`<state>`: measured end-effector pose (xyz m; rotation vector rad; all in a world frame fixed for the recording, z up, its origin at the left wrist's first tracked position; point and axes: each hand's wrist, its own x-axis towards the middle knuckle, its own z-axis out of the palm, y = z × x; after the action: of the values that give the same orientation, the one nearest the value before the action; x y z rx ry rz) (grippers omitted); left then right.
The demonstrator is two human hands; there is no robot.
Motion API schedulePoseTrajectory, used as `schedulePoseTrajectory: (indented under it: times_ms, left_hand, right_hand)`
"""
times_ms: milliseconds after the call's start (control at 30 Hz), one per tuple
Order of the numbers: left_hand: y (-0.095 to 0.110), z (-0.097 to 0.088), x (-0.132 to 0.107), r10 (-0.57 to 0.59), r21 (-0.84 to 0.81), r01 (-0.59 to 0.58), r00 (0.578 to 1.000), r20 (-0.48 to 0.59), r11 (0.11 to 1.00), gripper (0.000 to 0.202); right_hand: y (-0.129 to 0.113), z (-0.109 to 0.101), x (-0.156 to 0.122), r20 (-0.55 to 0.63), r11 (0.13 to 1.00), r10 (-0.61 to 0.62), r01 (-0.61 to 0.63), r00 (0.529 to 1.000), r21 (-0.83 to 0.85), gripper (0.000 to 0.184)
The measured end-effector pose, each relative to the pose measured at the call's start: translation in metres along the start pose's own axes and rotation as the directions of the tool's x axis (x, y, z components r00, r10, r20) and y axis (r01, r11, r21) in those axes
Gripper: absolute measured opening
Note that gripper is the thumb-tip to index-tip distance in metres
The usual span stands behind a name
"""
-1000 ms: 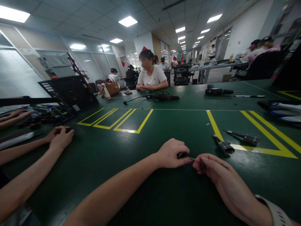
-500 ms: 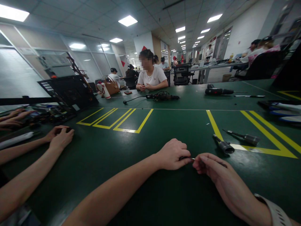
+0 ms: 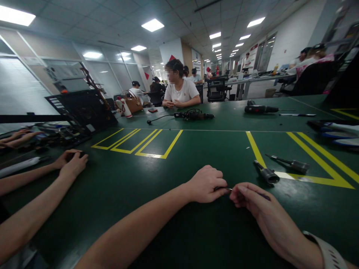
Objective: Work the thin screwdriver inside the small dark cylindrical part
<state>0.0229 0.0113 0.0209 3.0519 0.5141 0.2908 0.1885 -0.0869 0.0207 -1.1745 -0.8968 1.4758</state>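
Observation:
My left hand is closed, its knuckles up and resting low over the green table. Whatever lies in its fingers is mostly hidden. Fingers curled, my right hand grips a slim screwdriver-like tool, whose dark end shows along the palm. A short bit of its thin metal shaft spans the small gap to my left fingertips. Just beyond my right hand, two dark hole saws with drill bits lie on the table, a nearer hole saw and a farther hole saw.
Yellow tape marks the tabletop. Farther back lie a black corded tool, a cordless drill and a pen. A co-worker's hands are at left, near a black equipment panel. Another person sits opposite.
Both my hands stay in nearly the same place. The tool's dark end by my right palm appears slightly turned. A standing person far back has shifted.

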Motion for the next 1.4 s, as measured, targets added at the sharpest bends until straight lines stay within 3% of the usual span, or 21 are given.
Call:
schedulePoseTrajectory:
  times_ms: [333,467,600,867,1000,1133,1233,1400]
  left_hand:
    - [-0.005,0.007,-0.002,-0.114,-0.119,0.104,0.990,-0.077,0.987,0.028]
    - [-0.008,0.009,-0.001,-0.144,-0.160,0.130,0.986,-0.084,0.979,0.033]
    - [-0.009,0.011,-0.001,-0.185,-0.189,0.163,0.977,-0.105,0.968,0.025]
    - [-0.008,0.010,-0.002,-0.227,-0.228,0.200,0.969,-0.100,0.953,0.015]
    - [-0.009,0.012,-0.003,-0.231,-0.271,0.186,0.962,-0.144,0.944,0.017]
    - [-0.011,0.015,-0.004,-0.290,-0.389,0.203,0.940,-0.180,0.899,0.019]
    - [-0.012,0.016,-0.004,-0.347,-0.445,0.239,0.921,-0.178,0.863,0.024]
    - [-0.011,0.016,-0.003,-0.322,-0.415,0.243,0.937,-0.132,0.877,0.020]
  right_hand:
    - [0.004,0.000,-0.002,-0.023,0.999,-0.035,0.034,0.999,-0.025,0.022]
    - [0.007,-0.002,-0.006,-0.061,0.973,-0.080,0.065,0.995,-0.220,0.026]
    - [0.002,0.001,-0.011,-0.028,0.898,-0.158,0.131,0.987,-0.421,0.025]
    - [0.005,0.004,-0.017,0.050,0.800,-0.266,0.249,0.963,-0.547,0.021]
    - [0.012,0.002,-0.019,0.123,0.750,-0.320,0.331,0.939,-0.572,0.018]
    - [0.014,0.004,-0.017,0.142,0.754,-0.343,0.362,0.929,-0.549,0.016]
    - [0.011,0.003,-0.017,0.130,0.772,-0.335,0.351,0.933,-0.530,0.016]
    - [0.007,0.000,-0.020,0.080,0.784,-0.314,0.306,0.946,-0.540,0.021]
